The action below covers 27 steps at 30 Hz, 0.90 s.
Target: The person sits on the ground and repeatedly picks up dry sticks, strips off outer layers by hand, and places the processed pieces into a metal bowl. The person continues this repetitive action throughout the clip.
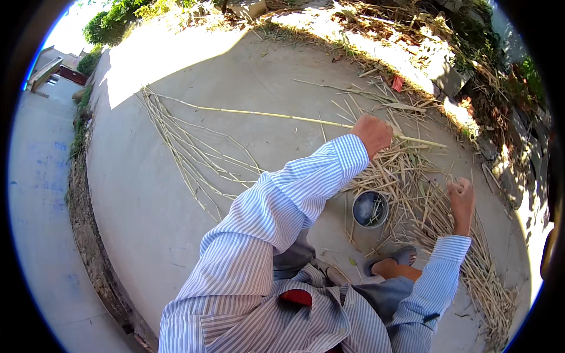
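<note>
My left hand [374, 136] is closed around a long pale-yellow stalk [265, 112]. The stalk's thin end reaches far to the left, and its thick end sticks out to the right past my fist. Lower on the right, my right hand [462, 203] is raised with its fingers curled shut; whether anything small is pinched in them cannot be made out. Below and between the hands lies a heap of short cut stalk pieces [406, 176]. A round metal container [354, 207] stands at the heap's near left edge, holding what looks like water and some green bits.
Several long thin stalks [176, 156] lie fanned out on the concrete ground [147, 206] to the left. A thick bundle of stalks [491, 288] runs down the right side, near my sandalled foot [403, 256]. Dry plant litter [406, 38] and a red scrap [398, 83] lie beyond.
</note>
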Motion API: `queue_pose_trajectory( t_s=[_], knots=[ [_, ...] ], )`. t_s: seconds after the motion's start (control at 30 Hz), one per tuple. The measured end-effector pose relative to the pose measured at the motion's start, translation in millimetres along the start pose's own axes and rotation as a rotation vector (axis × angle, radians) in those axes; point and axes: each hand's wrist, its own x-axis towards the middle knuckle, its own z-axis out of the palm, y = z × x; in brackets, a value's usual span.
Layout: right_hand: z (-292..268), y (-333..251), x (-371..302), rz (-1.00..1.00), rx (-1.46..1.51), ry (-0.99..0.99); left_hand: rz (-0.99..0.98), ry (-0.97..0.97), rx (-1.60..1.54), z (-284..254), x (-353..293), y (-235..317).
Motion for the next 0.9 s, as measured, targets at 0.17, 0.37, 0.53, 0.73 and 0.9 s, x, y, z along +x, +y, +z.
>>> queue_pose_trajectory(
  t_s=[0.17,0.37,0.53,0.73,0.9],
  knots=[
    [14,-55,-39,0.030,-0.023,-0.339,-0.210,-0.245,0.065,0,-75,-46],
    [29,-56,-39,-0.103,-0.027,-0.387,-0.368,-0.320,0.287,59,-179,-126],
    [27,-51,-40,-0.172,-0.055,-0.478,-0.488,-0.534,0.328,117,-288,-177],
    [18,-74,-50,-0.129,-0.055,-0.505,-0.789,-0.702,0.275,236,-478,-239],
    [14,-68,-53,-0.037,0.019,-0.382,-1.072,-1.033,-0.394,302,-496,-184]
  ],
)
